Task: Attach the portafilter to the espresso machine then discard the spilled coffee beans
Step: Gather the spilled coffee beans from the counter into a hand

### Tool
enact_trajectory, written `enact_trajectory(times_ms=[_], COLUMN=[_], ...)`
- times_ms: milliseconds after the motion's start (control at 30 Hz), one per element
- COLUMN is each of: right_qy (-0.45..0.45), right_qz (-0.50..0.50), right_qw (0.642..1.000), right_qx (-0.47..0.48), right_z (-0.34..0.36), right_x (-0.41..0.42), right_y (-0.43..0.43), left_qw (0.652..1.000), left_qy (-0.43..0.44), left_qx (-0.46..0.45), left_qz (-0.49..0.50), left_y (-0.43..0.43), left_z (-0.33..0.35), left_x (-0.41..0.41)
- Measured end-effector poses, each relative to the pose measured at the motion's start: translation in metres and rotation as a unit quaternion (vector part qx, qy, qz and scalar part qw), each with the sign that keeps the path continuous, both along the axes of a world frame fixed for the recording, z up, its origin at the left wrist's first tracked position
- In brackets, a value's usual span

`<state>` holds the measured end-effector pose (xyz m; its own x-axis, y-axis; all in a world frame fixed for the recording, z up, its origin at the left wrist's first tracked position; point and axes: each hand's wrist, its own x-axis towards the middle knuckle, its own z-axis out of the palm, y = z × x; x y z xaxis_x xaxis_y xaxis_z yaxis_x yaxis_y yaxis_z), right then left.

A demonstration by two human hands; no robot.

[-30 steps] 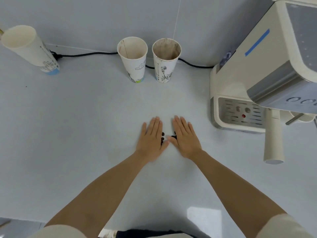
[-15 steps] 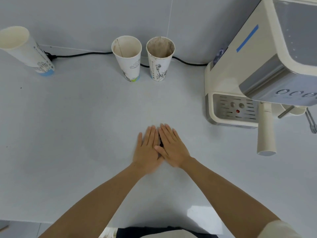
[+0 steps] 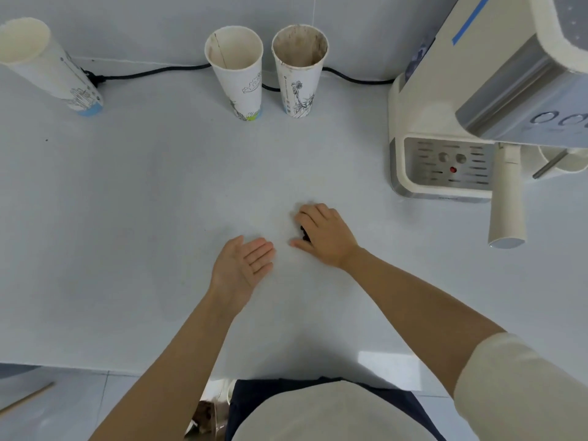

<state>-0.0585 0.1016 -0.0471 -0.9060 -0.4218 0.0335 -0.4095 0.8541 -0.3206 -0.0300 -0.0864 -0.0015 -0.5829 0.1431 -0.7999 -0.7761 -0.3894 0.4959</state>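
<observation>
Dark coffee beans [image 3: 304,233] show under the curled fingers of my right hand [image 3: 324,237], which cups them against the white counter [image 3: 143,192]. My left hand [image 3: 243,265] lies just left of it, palm up, fingers apart and holding nothing. The cream espresso machine [image 3: 471,90] stands at the right. The portafilter sits in the machine, its cream handle [image 3: 506,202] sticking out toward me above the metal drip tray [image 3: 445,168].
Two used paper cups [image 3: 235,71] [image 3: 300,68] stand at the back by the wall, a third cup [image 3: 47,65] at the far left. A black cable [image 3: 152,71] runs along the wall. The counter's front edge is near my body.
My two hands were flat and pressed together over the beans. Now the right hand has curled around the beans and the left has drawn back and turned palm up.
</observation>
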Motion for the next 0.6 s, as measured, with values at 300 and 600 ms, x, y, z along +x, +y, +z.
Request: enact_trajectory(times_ms=[300,600], right_qy=[0.156,0.14], right_qz=[0.016,0.027], right_qw=[0.988,0.99], right_qx=[-0.018,0.02], right_z=[-0.007,0.001], right_x=[-0.008,-0.009], right_y=[-0.006,-0.007], left_qw=[0.998,0.996], left_qy=[-0.046,-0.086], left_qx=[0.035,0.028], left_qz=[0.02,0.014], left_y=[0.009,0.03], left_z=[-0.009,-0.016], left_x=[-0.008,0.0])
